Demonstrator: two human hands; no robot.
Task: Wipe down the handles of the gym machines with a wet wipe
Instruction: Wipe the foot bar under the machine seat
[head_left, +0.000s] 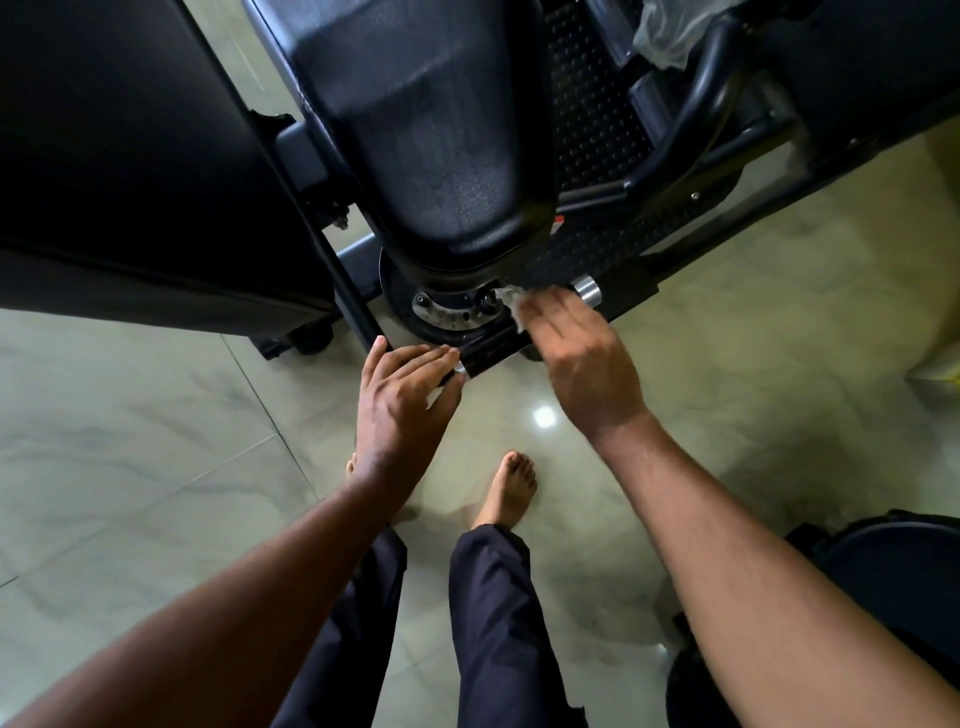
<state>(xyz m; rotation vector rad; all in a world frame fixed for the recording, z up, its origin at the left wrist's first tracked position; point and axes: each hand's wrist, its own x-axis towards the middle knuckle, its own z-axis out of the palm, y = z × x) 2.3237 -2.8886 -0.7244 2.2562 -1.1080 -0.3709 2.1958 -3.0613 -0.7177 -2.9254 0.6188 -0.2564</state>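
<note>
**While pinned under the right grip (582, 353): wet wipe (511, 306) high on the handle (491, 347)**

Centre of the frame, just below the black seat pad (431, 156). Right grip released, fingers stretched flat, pressing the bunched wipe down onto the bar; thumb out of sight. Left grip (410, 387) released too, straight fingers laid over the lower-left end, beside its chrome cap (460, 370).

Long axis of the handle: diagonal, lower left to upper right. Bare black stretch lying down-left of the wipe, between the two grips. So, by judgement, next stroke down along that line toward the left grip, with the right grip already on it.

Hidden: the bar beneath the right grip, so no telling whether the chrome end (587, 292) at upper right belongs to it. Underside unseen. White fleck below the left grip: unclear.
</note>
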